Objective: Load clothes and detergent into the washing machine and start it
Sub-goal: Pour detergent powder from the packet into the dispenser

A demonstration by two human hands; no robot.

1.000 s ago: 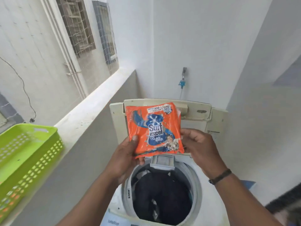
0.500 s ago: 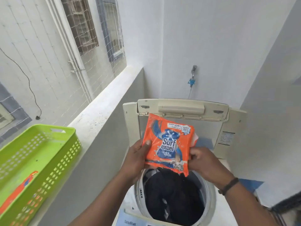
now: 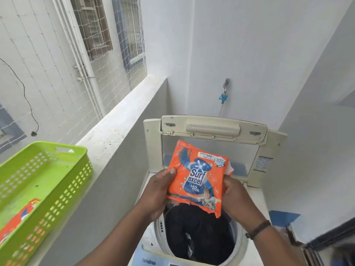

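Note:
An orange detergent packet (image 3: 197,177) with blue print hangs over the open drum of the top-loading washing machine (image 3: 255,200). My left hand (image 3: 157,191) grips its left edge, thumb on the front. My right hand (image 3: 237,198) grips its right edge. Dark clothes (image 3: 197,233) fill the drum below the packet. The machine's lid (image 3: 213,129) stands raised behind the packet.
A green perforated basket (image 3: 44,181) sits on the ledge (image 3: 115,127) at left, with another orange packet (image 3: 19,219) inside. A tap (image 3: 224,91) is on the wall behind the machine. Walls close in on the right and back.
The packet and both hands have come down from in front of the lid to just above the drum. The view has shifted, showing more of the basket.

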